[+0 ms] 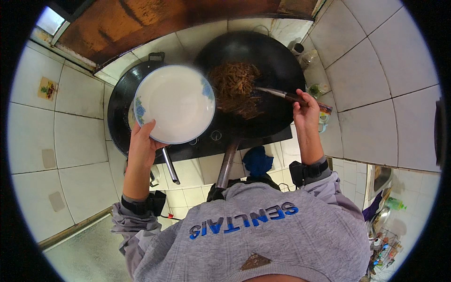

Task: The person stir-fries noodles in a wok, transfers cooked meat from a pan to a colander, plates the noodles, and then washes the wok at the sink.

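My left hand (pixel 143 141) grips the rim of a white dish (pixel 176 104) with blue flowers and a blue edge, thumb on its inner face. The dish holds nothing and hangs in front of a second dark pan (pixel 118 105), hiding much of it. In my right hand (pixel 306 109) is the wooden handle of a metal cooking utensil (pixel 276 91). Its head reaches into a heap of brown, shredded food (pixel 238 83) and is partly hidden there. The food lies in a large black wok (pixel 282 67), whose long handle (pixel 228 164) points toward my body.
Both pans stand on a black stove (pixel 208 144) with knobs along its front. Bottles and a glass jar (pixel 317 90) stand right of the wok, by the tiled wall (pixel 359 81). A blue cloth or bag (pixel 259 160) hangs below the stove's front. A wire rack (pixel 387 246) stands at lower right.
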Available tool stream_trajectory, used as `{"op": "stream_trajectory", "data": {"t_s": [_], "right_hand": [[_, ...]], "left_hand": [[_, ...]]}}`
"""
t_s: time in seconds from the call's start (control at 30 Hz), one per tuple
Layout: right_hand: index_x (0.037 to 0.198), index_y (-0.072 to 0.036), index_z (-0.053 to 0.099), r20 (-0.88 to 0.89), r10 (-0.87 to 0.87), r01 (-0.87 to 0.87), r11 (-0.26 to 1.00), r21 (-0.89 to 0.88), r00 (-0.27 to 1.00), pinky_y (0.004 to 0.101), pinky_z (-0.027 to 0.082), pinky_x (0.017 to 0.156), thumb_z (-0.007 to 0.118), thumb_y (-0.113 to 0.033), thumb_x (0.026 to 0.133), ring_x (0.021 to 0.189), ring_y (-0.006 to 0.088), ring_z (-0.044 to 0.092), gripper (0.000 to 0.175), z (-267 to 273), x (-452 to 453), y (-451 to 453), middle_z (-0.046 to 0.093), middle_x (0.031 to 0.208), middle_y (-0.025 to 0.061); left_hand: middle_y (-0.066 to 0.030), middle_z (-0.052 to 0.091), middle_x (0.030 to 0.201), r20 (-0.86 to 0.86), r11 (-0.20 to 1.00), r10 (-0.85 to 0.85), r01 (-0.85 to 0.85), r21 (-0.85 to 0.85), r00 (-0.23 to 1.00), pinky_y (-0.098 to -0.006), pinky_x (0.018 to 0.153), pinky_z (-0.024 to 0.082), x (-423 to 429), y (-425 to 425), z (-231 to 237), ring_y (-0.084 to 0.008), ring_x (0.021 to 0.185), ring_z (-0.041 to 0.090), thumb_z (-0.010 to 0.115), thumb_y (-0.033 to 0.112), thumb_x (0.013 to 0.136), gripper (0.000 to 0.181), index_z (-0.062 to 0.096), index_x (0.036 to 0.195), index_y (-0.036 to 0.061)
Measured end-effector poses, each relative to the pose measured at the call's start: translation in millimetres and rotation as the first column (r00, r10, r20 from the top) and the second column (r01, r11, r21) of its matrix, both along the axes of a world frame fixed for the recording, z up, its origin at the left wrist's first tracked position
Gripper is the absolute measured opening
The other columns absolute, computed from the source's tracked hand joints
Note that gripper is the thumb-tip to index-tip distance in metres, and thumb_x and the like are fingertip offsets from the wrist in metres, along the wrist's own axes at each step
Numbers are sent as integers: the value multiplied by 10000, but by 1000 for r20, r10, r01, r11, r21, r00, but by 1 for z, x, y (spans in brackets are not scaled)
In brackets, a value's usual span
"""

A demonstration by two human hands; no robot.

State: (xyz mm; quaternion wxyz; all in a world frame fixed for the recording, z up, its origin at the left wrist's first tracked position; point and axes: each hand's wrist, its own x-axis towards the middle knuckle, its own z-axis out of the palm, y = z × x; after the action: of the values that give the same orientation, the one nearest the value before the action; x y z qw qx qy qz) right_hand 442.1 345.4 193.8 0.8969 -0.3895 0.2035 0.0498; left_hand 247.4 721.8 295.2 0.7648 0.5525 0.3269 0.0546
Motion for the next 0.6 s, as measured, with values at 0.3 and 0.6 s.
{"op": "stream_trajectory", "data": {"t_s": [0.3, 0.6], "right_hand": [[893, -5, 587, 38, -80, 78, 995, 55, 996, 210, 513, 474, 536, -41, 797, 565, 192, 575, 115, 23, 9, -40, 648, 998, 154], [864, -13, 566, 188, 19, -4, 997, -78, 982, 189, 446, 431, 553, -57, 807, 534, 162, 531, 74, 110, 26, -66, 655, 961, 143]], "left_hand": [[-176, 555, 1177, -52, 993, -99, 103, 60, 994, -398, 666, 586, 37, -15, -8, -295, 955, 637, 454, 189, 941, 407, 367, 1311, 42], [-171, 520, 1225, -39, 950, -297, 292, -109, 954, -516, 784, 533, 85, -45, -56, -342, 1035, 588, 512, 221, 933, 438, 353, 1299, 39]]}}
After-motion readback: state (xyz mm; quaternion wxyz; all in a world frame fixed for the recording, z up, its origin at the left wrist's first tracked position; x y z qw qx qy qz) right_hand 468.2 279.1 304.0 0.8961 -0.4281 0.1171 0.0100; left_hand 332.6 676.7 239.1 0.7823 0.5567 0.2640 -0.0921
